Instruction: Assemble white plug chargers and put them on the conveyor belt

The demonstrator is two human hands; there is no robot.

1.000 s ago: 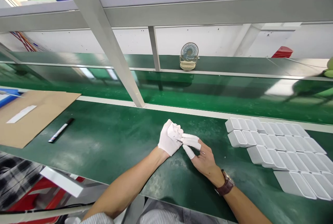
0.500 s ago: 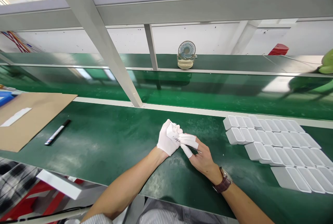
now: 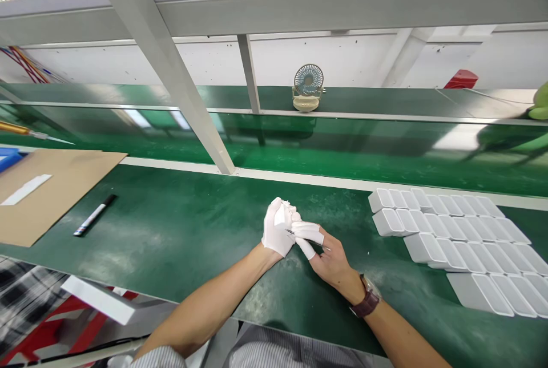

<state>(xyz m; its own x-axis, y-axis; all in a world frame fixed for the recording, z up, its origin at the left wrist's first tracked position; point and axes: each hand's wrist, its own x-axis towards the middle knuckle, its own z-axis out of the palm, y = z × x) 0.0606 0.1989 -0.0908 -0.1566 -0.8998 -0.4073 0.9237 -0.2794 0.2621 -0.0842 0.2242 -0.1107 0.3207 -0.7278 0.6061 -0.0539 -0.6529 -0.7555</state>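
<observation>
My left hand (image 3: 276, 230), in a white glove, is closed around a small white part (image 3: 283, 214) held just above the green bench top (image 3: 180, 225). My right hand (image 3: 326, 254) wears white finger cots on thumb and fingers and pinches thin metal tweezers (image 3: 302, 237) whose tip meets the part in my left hand. A brown watch sits on my right wrist. To the right lie rows of white plastic cases (image 3: 449, 234), open side up, apart from both hands.
A black marker (image 3: 94, 215) lies on the bench at left beside a brown cardboard sheet (image 3: 47, 191). A slanted grey frame post (image 3: 180, 83) stands behind. A small desk fan (image 3: 308, 87) sits on the far green shelf. A glossy green conveyor belt (image 3: 342, 145) runs between.
Both hands stay together on the small part with only slight shifts. The camera view has drifted a little.
</observation>
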